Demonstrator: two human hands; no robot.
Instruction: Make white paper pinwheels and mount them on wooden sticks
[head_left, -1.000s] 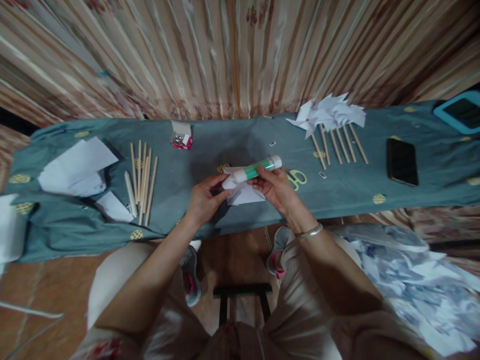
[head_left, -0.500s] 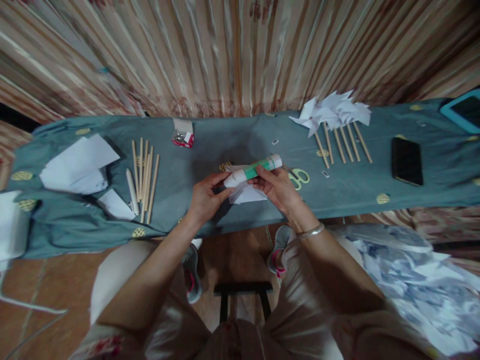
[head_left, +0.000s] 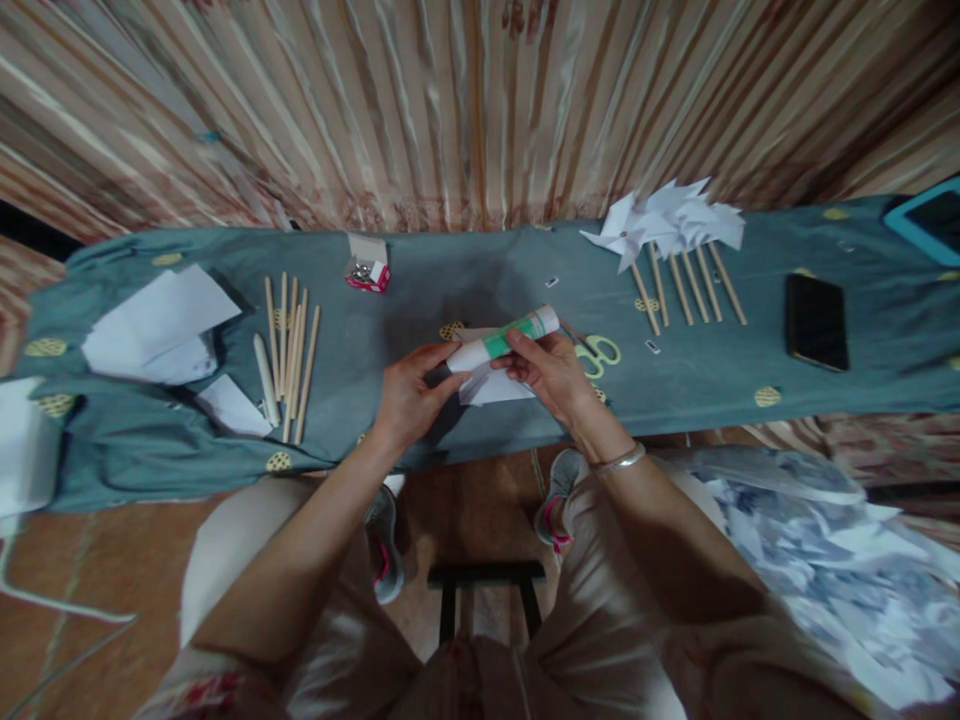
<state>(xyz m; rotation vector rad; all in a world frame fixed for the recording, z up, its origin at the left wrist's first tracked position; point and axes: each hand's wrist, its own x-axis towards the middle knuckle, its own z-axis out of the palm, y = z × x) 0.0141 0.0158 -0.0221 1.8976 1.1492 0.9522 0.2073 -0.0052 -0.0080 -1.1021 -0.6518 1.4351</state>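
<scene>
A white and green glue stick [head_left: 504, 342] is held between both hands above the table, tilted up toward the right. At its left end, my left hand [head_left: 414, 393] pinches it between thumb and fingers. My right hand [head_left: 550, 375] grips its green middle, the thumb lying along the top. Beneath it lies a cut and partly folded white paper [head_left: 497, 387], partly hidden by the hands. Scissors with pale green handles [head_left: 600, 352] rest just right of my right hand.
Loose sticks [head_left: 292, 350] and a paper stack [head_left: 161, 330] lie left. A red box of metal pins [head_left: 367, 270] stands behind. Finished paper pinwheels [head_left: 667, 225], a black phone [head_left: 816, 322] and a blue-framed device [head_left: 930, 222] occupy the right. A bag of white paper pieces [head_left: 840, 560] sits below the table edge.
The glue stick has turned slightly in the hands, its right end shifting a little left. Both hands keep their hold and have barely moved.
</scene>
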